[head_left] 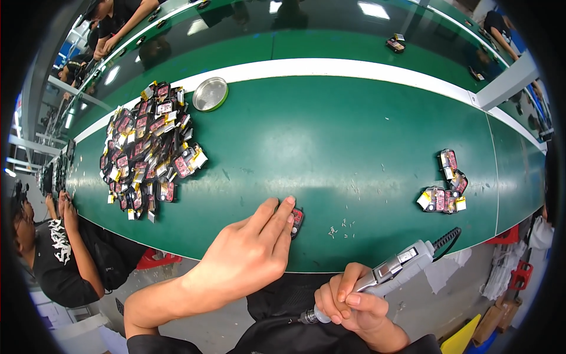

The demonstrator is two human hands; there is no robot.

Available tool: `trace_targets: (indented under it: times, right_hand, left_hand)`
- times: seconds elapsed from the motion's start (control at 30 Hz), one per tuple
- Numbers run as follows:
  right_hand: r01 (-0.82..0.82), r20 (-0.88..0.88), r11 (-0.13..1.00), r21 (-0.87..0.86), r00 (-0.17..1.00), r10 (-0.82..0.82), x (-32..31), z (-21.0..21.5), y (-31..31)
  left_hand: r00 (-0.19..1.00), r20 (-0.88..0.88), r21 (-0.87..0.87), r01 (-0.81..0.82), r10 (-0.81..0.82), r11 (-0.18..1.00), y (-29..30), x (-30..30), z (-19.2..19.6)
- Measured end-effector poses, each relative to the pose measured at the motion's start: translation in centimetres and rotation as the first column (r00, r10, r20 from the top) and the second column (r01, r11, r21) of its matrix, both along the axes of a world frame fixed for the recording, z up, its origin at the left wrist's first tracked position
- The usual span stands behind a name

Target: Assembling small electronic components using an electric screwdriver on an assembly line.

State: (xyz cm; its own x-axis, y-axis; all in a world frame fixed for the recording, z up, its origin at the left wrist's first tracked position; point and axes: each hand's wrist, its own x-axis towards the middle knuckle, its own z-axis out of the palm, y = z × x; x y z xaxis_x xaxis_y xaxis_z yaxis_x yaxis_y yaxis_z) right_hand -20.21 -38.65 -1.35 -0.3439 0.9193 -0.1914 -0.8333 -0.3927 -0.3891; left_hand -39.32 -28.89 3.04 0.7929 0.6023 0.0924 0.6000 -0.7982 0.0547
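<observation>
My left hand (250,251) lies on the near edge of the green bench, fingers together, their tips pressing on a small black and red circuit unit (297,221). Most of that unit is hidden under the fingers. My right hand (348,304) is lower, off the bench edge, and is closed around a grey electric screwdriver (389,271). The tool's tip points down and left toward my lap, and its coiled black cable (446,239) runs off to the right.
A big heap of similar black, red and yellow units (147,147) covers the left of the green bench (330,141). A round metal dish (210,93) stands behind it. A few units (445,189) lie at the right. A person sits at the left (59,248); others work farther back.
</observation>
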Motion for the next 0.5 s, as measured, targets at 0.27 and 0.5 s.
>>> trace_targets:
  times: [0.27, 0.5]
  right_hand:
    - [-0.001, -0.097, 0.998, 0.058, 0.995, 0.006, 0.2, -0.6, -0.5]
    - [-0.015, -0.094, 0.998, 0.053, 0.995, 0.02, 0.5, -0.5, -0.8]
  left_hand:
    - [0.994, 0.02, -0.261, -0.097, 0.106, 0.96, 0.1, 0.6, 1.8]
    - [0.977, 0.132, -0.243, -0.134, 0.17, 0.961, -0.2, 0.7, 0.3]
